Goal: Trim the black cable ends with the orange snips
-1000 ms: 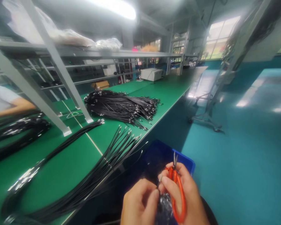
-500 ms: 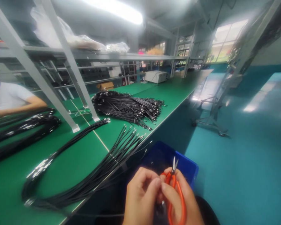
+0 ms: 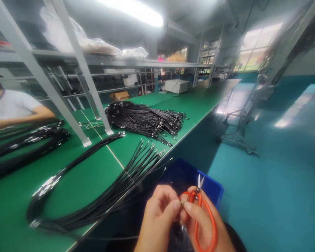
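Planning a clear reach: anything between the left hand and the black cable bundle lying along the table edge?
Nothing visible blocks it: between the left hand and the cable bundle, only a thin cable shows, running toward the hand. The scissors are on the other side, in the right hand.

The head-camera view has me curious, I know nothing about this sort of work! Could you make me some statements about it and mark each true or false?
1. The right hand holds orange-handled scissors. True.
2. The scissors' blades are pressed together. False: their tips stand apart.
3. Many black cables lie on the green table. True.
4. The blue bin stands on the tabletop. False: it is off the table, beyond its edge.
5. The left hand lies on the cables. False: it is close beside the right hand.
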Action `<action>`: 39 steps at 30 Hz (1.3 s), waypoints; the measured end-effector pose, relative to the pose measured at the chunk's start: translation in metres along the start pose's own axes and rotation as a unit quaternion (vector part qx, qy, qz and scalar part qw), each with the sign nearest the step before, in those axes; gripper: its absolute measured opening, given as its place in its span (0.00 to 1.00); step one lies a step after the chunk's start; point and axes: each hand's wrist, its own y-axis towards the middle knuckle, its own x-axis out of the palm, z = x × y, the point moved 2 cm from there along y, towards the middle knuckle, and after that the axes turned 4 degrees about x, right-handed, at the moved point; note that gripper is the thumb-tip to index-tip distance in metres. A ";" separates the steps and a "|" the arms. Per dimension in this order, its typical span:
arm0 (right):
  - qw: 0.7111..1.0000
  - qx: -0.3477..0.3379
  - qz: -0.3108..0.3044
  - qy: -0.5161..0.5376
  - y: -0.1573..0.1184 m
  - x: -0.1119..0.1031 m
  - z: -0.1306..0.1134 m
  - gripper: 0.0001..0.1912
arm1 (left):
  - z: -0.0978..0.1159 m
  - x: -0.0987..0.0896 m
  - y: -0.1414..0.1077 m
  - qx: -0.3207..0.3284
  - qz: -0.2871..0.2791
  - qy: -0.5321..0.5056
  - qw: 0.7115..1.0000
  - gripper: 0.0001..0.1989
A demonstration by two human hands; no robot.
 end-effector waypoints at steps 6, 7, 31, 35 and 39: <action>0.999 0.022 0.036 0.002 0.000 0.003 0.000 0.13 | 0.004 -0.001 -0.002 0.048 0.033 0.072 0.996 0.08; 0.999 0.023 0.039 0.003 -0.001 0.003 0.000 0.13 | 0.006 0.000 -0.003 0.065 0.026 0.097 0.993 0.07; 0.998 -0.040 0.028 -0.050 -0.009 0.011 -0.001 0.17 | 0.029 0.015 -0.016 0.309 0.141 0.474 0.812 0.08; 0.999 0.024 0.024 -0.042 -0.007 0.004 0.004 0.15 | 0.016 0.001 -0.005 0.102 0.017 0.220 0.970 0.10; 0.999 0.015 0.009 -0.036 -0.004 0.002 0.003 0.14 | 0.007 -0.011 -0.001 0.003 -0.023 0.065 0.998 0.12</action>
